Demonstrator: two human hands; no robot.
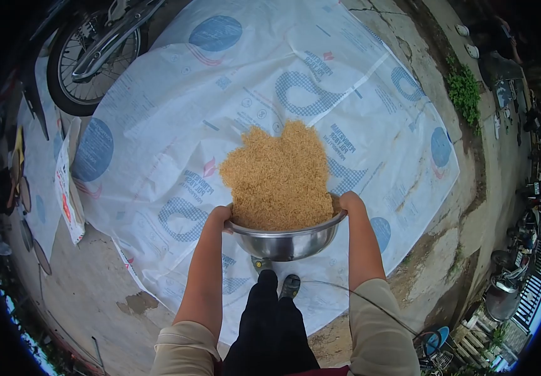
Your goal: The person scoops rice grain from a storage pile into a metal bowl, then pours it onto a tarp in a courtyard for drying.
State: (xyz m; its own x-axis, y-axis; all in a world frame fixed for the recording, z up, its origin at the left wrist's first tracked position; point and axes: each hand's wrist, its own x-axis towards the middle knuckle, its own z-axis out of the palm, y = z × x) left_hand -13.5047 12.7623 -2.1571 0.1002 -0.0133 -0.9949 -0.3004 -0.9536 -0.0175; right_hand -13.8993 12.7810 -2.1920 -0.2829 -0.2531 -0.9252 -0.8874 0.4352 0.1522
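A shiny metal basin (286, 244) is held out in front of me, tilted away toward the sheet. My left hand (221, 216) grips its left rim, and my right hand (349, 202) grips the right rim. Golden-brown unhusked rice grain (280, 182) fills the mouth of the basin and spreads past its far rim in a two-lobed mass. Behind the grain lies a large white plastic sheet (370, 125) printed with blue shapes and lettering. The grain hides the basin's far rim.
My shoes (290, 286) stand on the sheet's near part. A motorbike wheel (95, 66) rests by the upper left edge, near a white printed bag (69, 188). Cracked concrete (436, 250) surrounds the sheet. At right are a green plant (463, 91) and, farther off, a parked motorbike (515, 263).
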